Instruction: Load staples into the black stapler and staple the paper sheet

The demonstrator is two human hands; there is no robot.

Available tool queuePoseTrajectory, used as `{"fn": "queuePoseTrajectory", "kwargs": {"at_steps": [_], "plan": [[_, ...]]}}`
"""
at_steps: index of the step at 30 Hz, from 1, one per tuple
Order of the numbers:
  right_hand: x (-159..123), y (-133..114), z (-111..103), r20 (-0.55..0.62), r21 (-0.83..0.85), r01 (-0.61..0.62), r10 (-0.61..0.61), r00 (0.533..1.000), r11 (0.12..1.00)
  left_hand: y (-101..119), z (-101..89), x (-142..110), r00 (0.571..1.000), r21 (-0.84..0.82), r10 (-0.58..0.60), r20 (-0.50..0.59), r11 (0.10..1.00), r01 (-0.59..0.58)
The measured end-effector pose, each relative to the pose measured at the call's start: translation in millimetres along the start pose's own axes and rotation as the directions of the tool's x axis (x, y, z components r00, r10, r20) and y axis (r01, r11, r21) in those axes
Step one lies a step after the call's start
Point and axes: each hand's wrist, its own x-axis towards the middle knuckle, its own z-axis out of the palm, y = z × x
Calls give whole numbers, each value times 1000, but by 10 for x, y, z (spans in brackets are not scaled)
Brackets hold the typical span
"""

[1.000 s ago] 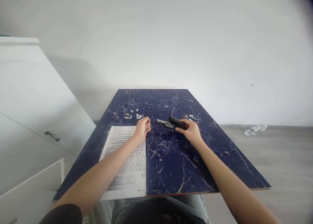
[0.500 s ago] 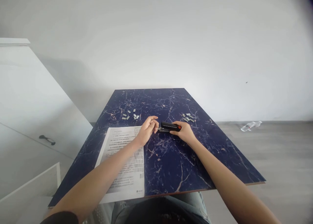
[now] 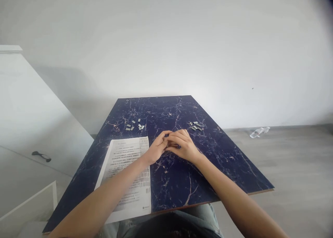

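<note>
Above the middle of the blue marbled table (image 3: 171, 186), my two hands meet. My left hand (image 3: 157, 148) has its fingers curled in, and what they hold is hidden. My right hand (image 3: 183, 144) is closed, its fingers bent over the fingertips of the left. The black stapler it gripped a moment ago is covered by the hands; no part of it shows clearly. A printed sheet of paper (image 3: 125, 168) lies under my left forearm. Several small silver staple strips (image 3: 141, 126) lie beyond the paper, and more staple strips (image 3: 195, 124) lie behind my right hand.
A white wall (image 3: 156, 51) stands behind the table's far edge. To the left is a white cabinet (image 3: 31, 109) with a dark handle (image 3: 41, 156). A clear plastic bottle (image 3: 259, 132) lies on the grey wood floor (image 3: 293, 161) at the right.
My right hand has shifted left and closed over the left hand's fingers, hiding the stapler seen before. The view has turned slightly; paper and staple strips keep their places on the table.
</note>
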Motion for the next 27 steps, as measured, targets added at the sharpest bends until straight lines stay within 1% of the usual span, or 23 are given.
{"fn": "queuePoseTrajectory", "kwargs": {"at_steps": [5, 9, 11, 13, 15, 16, 17, 18, 20, 21, 23, 24, 25, 27], "plan": [[-24, 11, 41, -92, 76, -13, 20, 996, 997, 6, 26, -28, 999, 144, 32, 26, 989, -35], [-24, -42, 49, -118, 120, -21, 35, 992, 993, 29, 37, -28, 998, 179, 58, 37, 982, -63], [6, -83, 42, -158, 123, -31, 50, 986, 992, 35, 49, -30, 996, 207, 77, 49, 975, -86], [46, -49, -16, -194, 118, -78, 100, 976, 990, 42, 52, -33, 993, 257, 108, 56, 959, -119], [65, 128, -140, -227, 93, -200, 216, 950, 975, 55, 26, -29, 985, 335, 168, 36, 927, -170], [54, 278, -221, -239, 70, -290, 298, 924, 955, 65, -4, -22, 977, 395, 213, 15, 896, -201], [25, 462, -306, -287, 54, -399, 397, 871, 915, 78, -46, -12, 964, 473, 265, -9, 851, -230], [-25, 668, -388, -324, 39, -505, 489, 810, 862, 94, -99, 2, 946, 566, 322, -34, 786, -247], [-177, 1091, -514, -294, -8, -659, 628, 720, 752, 131, -227, 39, 901, 753, 428, -77, 617, -228], [-268, 1278, -551, -276, -36, -704, 670, 689, 710, 152, -293, 59, 875, 825, 474, -102, 531, -192], [-441, 1558, -567, -248, -70, -754, 721, 647, 653, 189, -415, 100, 821, 911, 550, -156, 400, -95], [-508, 1646, -553, -243, -92, -764, 729, 639, 639, 203, -466, 119, 802, 934, 571, -175, 354, -48], [-557, 1704, -532, -238, -116, -767, 732, 639, 632, 213, -509, 134, 792, 949, 582, -185, 316, -10], [-599, 1754, -487, -218, -178, -753, 721, 658, 634, 219, -571, 157, 796, 967, 578, -182, 253, 38]]}}
